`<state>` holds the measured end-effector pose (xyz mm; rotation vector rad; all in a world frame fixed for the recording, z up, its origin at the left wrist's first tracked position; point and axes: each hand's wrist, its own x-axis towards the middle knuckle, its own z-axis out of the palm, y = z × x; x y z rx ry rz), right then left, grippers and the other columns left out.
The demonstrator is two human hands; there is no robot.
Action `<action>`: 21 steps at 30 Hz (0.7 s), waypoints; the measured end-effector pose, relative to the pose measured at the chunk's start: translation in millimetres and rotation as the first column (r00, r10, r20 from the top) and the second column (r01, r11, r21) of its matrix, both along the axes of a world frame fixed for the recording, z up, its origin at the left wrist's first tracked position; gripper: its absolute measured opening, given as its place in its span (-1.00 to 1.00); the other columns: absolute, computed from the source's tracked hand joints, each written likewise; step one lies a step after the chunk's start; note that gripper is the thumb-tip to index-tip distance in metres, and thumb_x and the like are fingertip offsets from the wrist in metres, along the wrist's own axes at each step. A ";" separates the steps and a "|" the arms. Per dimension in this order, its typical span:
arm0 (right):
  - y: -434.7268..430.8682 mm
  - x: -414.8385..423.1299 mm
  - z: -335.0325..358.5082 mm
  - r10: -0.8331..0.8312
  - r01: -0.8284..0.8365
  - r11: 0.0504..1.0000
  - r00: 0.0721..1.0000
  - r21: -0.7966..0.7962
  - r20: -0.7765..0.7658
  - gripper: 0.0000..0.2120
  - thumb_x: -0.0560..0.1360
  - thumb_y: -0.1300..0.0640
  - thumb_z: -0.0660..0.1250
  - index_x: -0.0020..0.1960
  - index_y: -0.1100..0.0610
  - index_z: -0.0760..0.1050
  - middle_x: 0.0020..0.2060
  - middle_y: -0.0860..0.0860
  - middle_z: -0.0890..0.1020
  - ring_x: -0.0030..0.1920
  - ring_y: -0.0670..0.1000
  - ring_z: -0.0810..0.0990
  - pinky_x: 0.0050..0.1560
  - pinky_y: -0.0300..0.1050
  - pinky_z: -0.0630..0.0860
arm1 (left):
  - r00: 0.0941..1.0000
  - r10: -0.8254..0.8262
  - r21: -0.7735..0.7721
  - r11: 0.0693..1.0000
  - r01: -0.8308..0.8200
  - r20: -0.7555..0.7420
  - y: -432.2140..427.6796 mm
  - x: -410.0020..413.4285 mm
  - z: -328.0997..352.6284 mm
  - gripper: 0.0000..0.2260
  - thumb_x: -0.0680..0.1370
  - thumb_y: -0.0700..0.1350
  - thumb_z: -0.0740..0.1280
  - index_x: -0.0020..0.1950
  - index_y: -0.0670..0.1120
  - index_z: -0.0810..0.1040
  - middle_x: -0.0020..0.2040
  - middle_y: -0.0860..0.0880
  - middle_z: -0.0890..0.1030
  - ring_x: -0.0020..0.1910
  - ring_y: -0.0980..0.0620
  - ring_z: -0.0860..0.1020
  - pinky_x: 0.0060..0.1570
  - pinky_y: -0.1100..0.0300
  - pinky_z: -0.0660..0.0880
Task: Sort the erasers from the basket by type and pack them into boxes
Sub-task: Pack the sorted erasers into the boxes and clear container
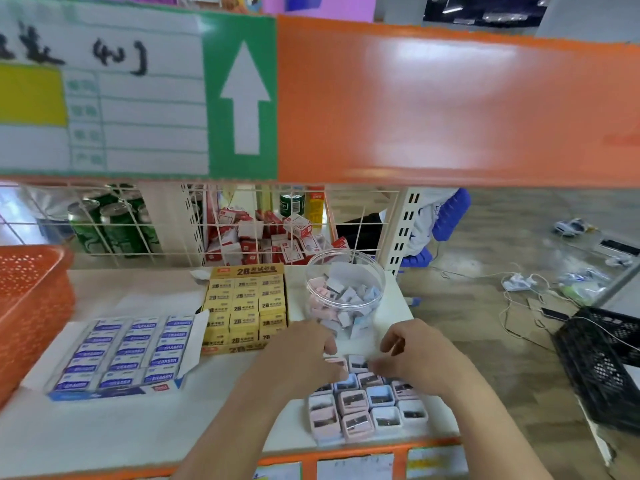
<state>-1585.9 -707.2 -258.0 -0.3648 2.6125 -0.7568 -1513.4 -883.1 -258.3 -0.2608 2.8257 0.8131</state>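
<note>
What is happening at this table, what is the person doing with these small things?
A person is laying small pastel pieces in rows on the table. The left hand and the right hand work at the far end of the rows; the blur hides whether either holds a piece. A jar behind holds more. The blue box and yellow box look full of erasers. The basket stands at the left.
</note>
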 end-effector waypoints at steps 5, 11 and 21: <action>0.4 2.4 1.5 -0.010 0.010 1.000 1.000 0.016 -0.004 -0.68 0.29 -0.09 0.54 -0.08 -0.02 0.50 -0.14 -0.09 0.56 -0.21 -0.11 0.57 -0.34 -0.28 0.40 | 0.999 0.004 -0.027 1.000 -0.005 -0.041 4.9 1.9 -1.4 -0.82 0.48 0.06 0.42 0.00 0.02 0.55 0.00 0.08 0.56 -0.04 0.12 0.51 -0.09 0.23 0.45; 0.2 5.3 1.4 -0.060 0.061 0.996 0.998 -0.067 0.021 -0.67 0.29 0.06 0.57 -0.04 0.01 0.49 -0.10 -0.02 0.57 -0.23 -0.04 0.61 -0.25 -0.18 0.58 | 0.998 0.034 0.008 0.999 -0.034 -0.051 6.5 4.1 -5.1 -0.81 0.46 0.07 0.44 -0.05 0.11 0.46 0.03 0.07 0.54 -0.03 0.11 0.52 -0.08 0.21 0.46; -2.1 9.5 -8.3 -0.071 0.054 0.976 0.995 -0.210 -0.076 -0.77 0.34 0.16 0.52 -0.13 -0.04 0.50 -0.17 -0.04 0.55 -0.31 -0.08 0.53 -0.42 -0.31 0.46 | 0.992 0.040 0.036 0.999 -0.036 -0.119 7.9 5.4 -6.2 -0.80 0.46 0.03 0.45 0.05 0.04 0.57 0.05 0.07 0.57 -0.03 0.10 0.54 0.00 0.15 0.52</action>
